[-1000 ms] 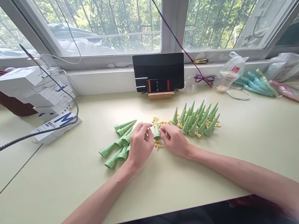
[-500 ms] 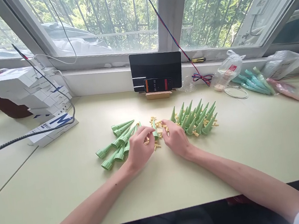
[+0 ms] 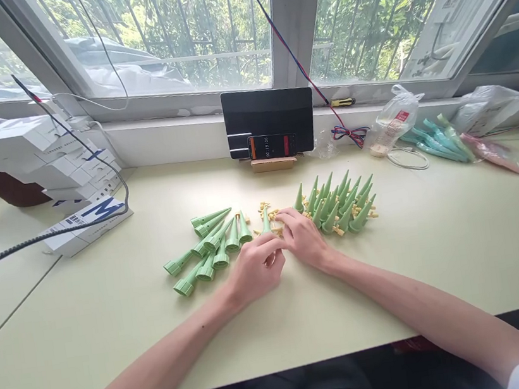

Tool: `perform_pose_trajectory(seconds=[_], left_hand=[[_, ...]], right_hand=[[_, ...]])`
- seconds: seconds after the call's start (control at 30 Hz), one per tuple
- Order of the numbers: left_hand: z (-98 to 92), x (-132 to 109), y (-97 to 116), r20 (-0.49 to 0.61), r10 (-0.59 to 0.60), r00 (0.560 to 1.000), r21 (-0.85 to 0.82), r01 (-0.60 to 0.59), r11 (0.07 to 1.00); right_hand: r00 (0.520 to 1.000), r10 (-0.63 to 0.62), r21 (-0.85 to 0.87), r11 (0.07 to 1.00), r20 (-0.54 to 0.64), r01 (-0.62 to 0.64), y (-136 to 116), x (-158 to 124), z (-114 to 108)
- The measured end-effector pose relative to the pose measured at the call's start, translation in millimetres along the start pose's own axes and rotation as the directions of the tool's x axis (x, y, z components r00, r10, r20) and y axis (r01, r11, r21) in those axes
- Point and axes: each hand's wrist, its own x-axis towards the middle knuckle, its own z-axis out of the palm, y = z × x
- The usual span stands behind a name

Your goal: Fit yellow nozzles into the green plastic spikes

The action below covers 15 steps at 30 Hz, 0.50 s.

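My left hand (image 3: 257,268) is closed in a pinch in front of a green cone (image 3: 265,219) standing between my hands. Whatever its fingers hold is hidden. Its fingertips meet the thumb side of my right hand (image 3: 306,239), whose bent fingers reach down among small yellow plastic pieces (image 3: 268,209). What lies within those fingers is out of sight. Left of my hands lie several hollow green cones (image 3: 218,241), most with their wide ends toward me. To the right, a cluster of upright green cones (image 3: 337,203) stands among more yellow pieces.
A phone with a running timer (image 3: 272,146) leans against a black tablet (image 3: 269,113) at the back. White boxes (image 3: 86,220) and a dark cable (image 3: 22,245) are at left. Plastic bags (image 3: 396,122) and teal cones (image 3: 438,140) lie at the back right.
My left hand has come toward me and right, away from the standing cone, and now meets my right hand. The fingers of my right hand have bent lower over the yellow pieces.
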Motion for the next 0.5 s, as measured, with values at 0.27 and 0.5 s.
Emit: perform_pose_trajectory(seconds=[0.27, 0.5], left_hand=[[0.1, 0.2, -1.5, 0.029, -0.008, 1.000, -0.004, 0.008, 1.000], [-0.2, 2.0, 0.3, 0.026, 0.009, 1.000, -0.001, -0.009, 1.000]], right_hand=[[0.999, -0.003, 0.013, 1.000, 0.039, 0.002, 0.8, 1.7, -0.5], [0.998, 0.016, -0.038, 0.999, 0.064, -0.013, -0.7, 1.7, -1.8]])
